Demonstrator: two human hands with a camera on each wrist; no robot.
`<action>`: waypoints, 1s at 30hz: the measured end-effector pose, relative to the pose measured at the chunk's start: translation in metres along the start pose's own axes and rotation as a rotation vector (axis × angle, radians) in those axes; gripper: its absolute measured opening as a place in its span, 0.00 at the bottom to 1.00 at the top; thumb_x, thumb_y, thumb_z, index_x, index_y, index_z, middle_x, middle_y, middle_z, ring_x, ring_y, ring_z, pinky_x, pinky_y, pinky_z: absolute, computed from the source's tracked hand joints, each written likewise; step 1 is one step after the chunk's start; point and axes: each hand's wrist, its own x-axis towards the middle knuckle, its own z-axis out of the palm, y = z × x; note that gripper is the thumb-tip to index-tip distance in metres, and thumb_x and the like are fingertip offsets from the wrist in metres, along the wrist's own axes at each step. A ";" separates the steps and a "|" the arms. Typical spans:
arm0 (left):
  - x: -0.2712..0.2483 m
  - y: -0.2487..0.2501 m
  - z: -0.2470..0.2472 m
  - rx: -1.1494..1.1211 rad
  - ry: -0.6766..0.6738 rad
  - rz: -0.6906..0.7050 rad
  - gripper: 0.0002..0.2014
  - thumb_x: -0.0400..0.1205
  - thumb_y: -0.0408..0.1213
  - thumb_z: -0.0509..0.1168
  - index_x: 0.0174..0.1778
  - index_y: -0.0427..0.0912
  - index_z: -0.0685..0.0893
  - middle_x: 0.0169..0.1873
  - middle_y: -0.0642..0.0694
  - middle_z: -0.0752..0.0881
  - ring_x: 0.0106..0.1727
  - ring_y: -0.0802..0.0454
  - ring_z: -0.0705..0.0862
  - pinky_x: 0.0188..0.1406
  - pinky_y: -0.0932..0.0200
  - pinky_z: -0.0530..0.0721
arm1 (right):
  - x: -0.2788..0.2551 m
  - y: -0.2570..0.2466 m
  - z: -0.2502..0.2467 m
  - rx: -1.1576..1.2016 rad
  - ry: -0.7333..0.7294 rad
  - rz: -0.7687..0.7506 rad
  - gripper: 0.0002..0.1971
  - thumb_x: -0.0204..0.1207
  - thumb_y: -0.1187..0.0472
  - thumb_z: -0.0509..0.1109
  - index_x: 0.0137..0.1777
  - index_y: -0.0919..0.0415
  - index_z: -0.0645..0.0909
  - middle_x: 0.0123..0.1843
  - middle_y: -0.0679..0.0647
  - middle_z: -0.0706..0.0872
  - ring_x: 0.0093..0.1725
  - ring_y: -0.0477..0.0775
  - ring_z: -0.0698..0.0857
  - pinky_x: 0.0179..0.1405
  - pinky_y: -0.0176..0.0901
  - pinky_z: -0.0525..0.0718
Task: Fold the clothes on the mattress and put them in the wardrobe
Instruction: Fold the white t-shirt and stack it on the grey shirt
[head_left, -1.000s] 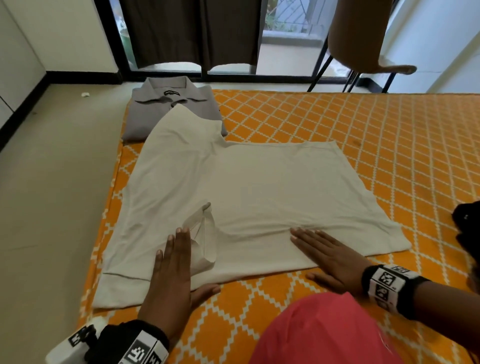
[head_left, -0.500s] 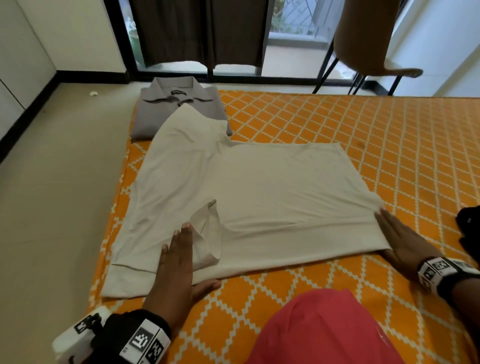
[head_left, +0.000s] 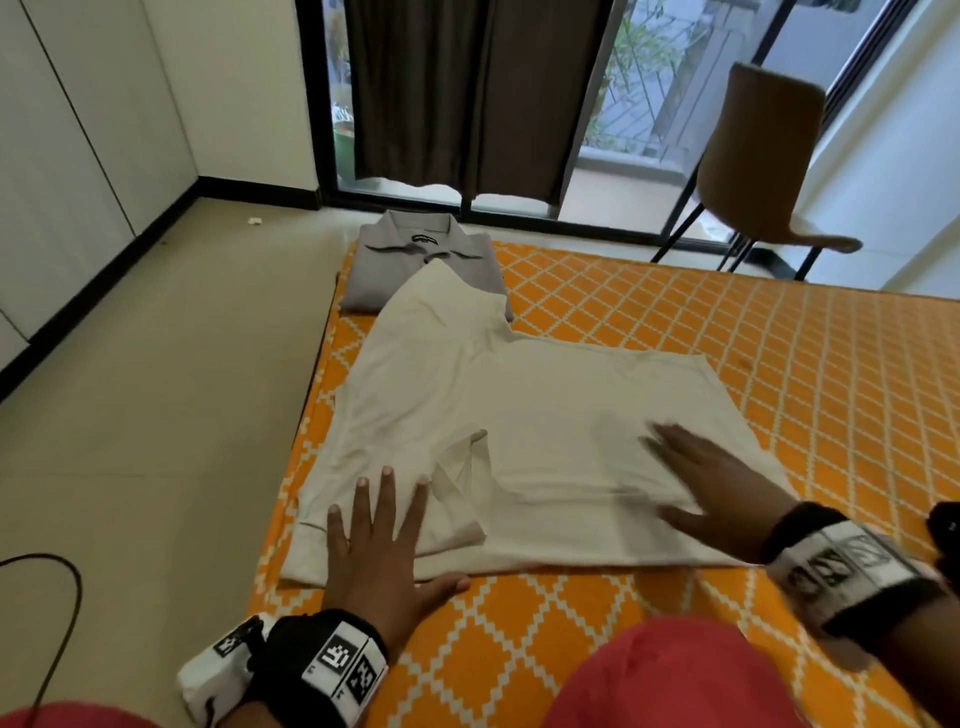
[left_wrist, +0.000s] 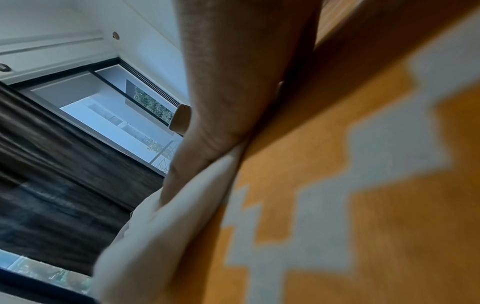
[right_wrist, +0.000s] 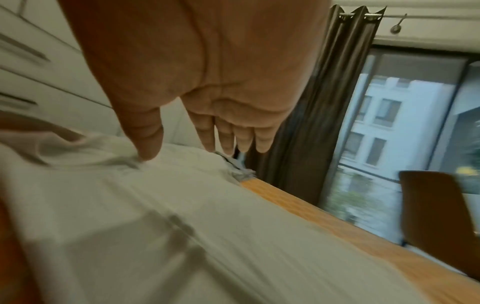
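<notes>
The cream cotton T-shirt (head_left: 524, 415) lay flat on the orange diamond-patterned mattress (head_left: 779, 338), long axis left-to-right, collar leftward. The left hand (head_left: 376, 545) pressed its collar end, fingers straight; the right hand (head_left: 722, 483) lay flat, fingers extended, near its hem.

the left hand (head_left: 376, 545) lies flat, palm down, fingers straight and a little spread, thumb out to the side, its wrist wrapped in a black band with printed markers. the right hand (head_left: 719, 483) is also flat and palm down, fingers extended forward and blurred, its wrist carrying a similar marked band.
</notes>
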 end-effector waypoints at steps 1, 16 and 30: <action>-0.001 0.001 0.000 0.026 -0.056 0.016 0.51 0.71 0.83 0.37 0.82 0.52 0.67 0.82 0.37 0.65 0.80 0.33 0.62 0.72 0.30 0.54 | 0.016 -0.027 -0.011 0.031 0.068 -0.119 0.40 0.82 0.35 0.51 0.86 0.55 0.42 0.86 0.52 0.39 0.86 0.53 0.41 0.83 0.46 0.40; -0.003 0.011 -0.014 0.177 -0.211 0.048 0.48 0.75 0.76 0.46 0.78 0.60 0.22 0.79 0.54 0.22 0.80 0.41 0.22 0.66 0.14 0.33 | 0.114 -0.150 0.041 -0.016 0.056 -0.607 0.50 0.70 0.23 0.36 0.85 0.55 0.35 0.86 0.53 0.36 0.84 0.53 0.37 0.80 0.50 0.34; -0.002 0.000 0.003 0.076 -0.031 0.123 0.44 0.76 0.77 0.39 0.74 0.52 0.79 0.75 0.45 0.77 0.75 0.32 0.73 0.61 0.12 0.56 | 0.043 -0.038 0.090 0.016 0.176 -0.427 0.38 0.85 0.33 0.45 0.87 0.58 0.49 0.86 0.58 0.57 0.85 0.54 0.56 0.82 0.50 0.60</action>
